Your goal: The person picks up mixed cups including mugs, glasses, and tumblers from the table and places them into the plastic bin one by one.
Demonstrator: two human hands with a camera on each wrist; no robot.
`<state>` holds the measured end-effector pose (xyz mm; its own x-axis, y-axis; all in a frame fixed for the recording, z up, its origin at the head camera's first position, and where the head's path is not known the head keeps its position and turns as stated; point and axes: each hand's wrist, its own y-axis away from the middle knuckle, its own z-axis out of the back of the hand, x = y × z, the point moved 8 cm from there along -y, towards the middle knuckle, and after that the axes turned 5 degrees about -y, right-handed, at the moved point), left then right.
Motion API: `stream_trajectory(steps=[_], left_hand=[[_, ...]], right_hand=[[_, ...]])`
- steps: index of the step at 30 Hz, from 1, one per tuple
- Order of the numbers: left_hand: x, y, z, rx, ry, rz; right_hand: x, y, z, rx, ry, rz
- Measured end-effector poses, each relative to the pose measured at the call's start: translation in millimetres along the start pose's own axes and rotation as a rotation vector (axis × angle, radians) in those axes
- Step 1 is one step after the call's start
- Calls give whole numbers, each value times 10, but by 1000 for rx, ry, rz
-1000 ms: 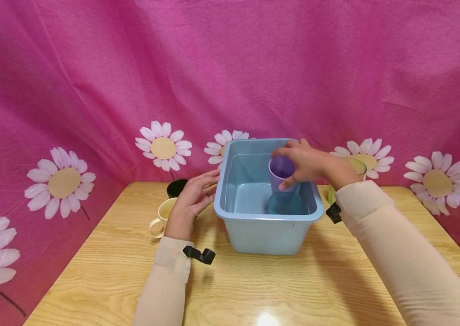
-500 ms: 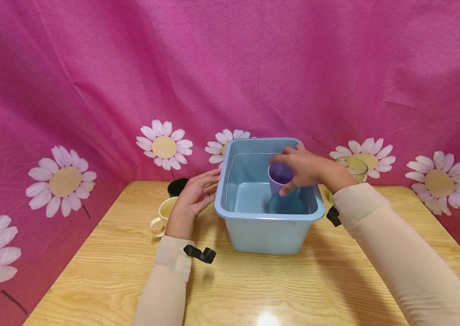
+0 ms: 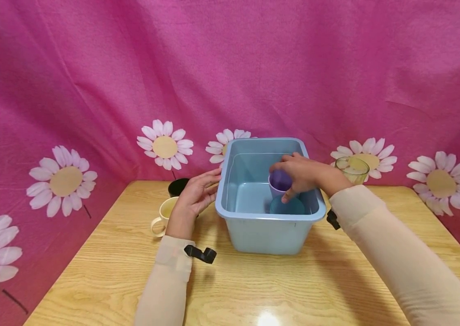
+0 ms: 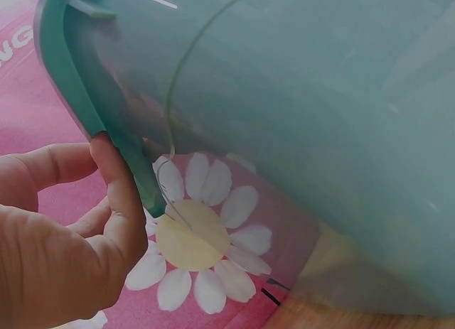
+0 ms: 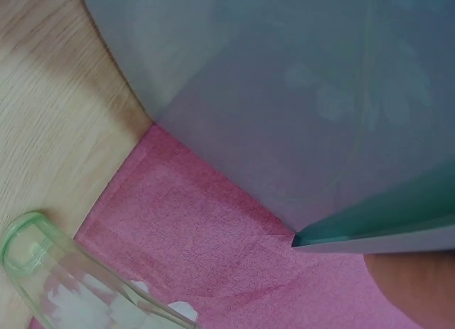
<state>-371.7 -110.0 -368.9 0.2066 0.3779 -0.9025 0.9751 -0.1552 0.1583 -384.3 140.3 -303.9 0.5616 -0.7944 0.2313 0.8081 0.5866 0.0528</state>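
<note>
On the table stands a light blue plastic tub (image 3: 268,235). Over its right side reaches my right hand (image 3: 305,174), gripping a purple cup (image 3: 280,181) by its upper part inside the tub. A teal, see-through cup (image 3: 287,206) is just below and in front of the purple one, partly hidden by the hand. My left hand (image 3: 197,197) touches the tub's left rim with its fingertips, also seen as a hand (image 4: 78,236) against the rim (image 4: 131,162) in the left wrist view. The right wrist view shows only a bit of that hand (image 5: 419,286); the purple cup is out of sight there.
Left of the tub are a cream mug (image 3: 165,213) and a black cup (image 3: 177,186), partly behind the left hand. A greenish clear glass (image 3: 352,168) stands right of the tub, behind the right wrist. A pink flowered cloth (image 3: 230,68) hangs behind the wooden table (image 3: 230,290).
The right hand has gone slightly lower into the tub with the purple cup. The left hand stays at the rim. More of the greenish glass shows.
</note>
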Motion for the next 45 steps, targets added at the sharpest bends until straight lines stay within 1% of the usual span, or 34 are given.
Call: stream_trajectory(steps=[7, 20, 25, 29, 32, 37, 45], left_hand=[[-3, -5, -10, -1, -10, -5], [-8, 15, -6, -2, -6, -1], [-4, 11, -6, -3, -7, -2], [-6, 0, -15, 7, 1, -11], [-6, -6, -26, 15, 8, -15], [-8, -4, -23, 9, 3, -14], [5, -3, -10, -8, -6, -2]], right_hand=[[10, 1, -8, 20, 23, -3], [13, -7, -30, 44, 20, 8], [6, -5, -31, 46, 6, -11], [16, -7, -27, 45, -3, -2], [37, -3, -7, 30, -5, 32], [69, 20, 66, -16, -10, 77], [56, 68, 181, -57, -1, 62]])
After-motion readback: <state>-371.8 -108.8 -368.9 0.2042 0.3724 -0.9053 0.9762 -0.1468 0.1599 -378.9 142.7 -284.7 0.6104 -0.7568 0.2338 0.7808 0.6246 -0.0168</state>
